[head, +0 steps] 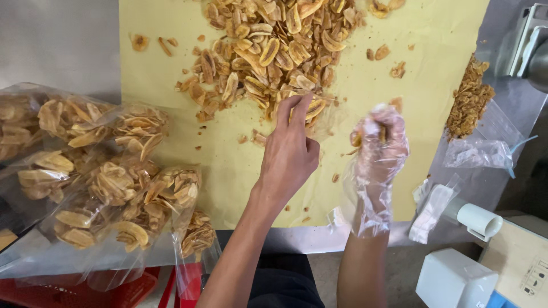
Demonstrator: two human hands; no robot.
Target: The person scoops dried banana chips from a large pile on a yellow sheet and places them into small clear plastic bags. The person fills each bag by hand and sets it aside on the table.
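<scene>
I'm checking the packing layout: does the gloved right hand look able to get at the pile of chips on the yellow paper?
Probably yes. The right hand hovers over the yellow paper, beside the chip pile, with only bare paper and crumbs between. The left hand touches the pile's near edge but doesn't block it.

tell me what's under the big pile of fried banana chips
The pile of golden fried banana chips lies on a sheet of pale yellow paper, which rests on a grey metal table. The paper directly beneath the pile is covered by chips, so nothing there can be seen.

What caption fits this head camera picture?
Bare left hand reaches into banana chips on yellow paper; gloved right hand holds some.
</scene>
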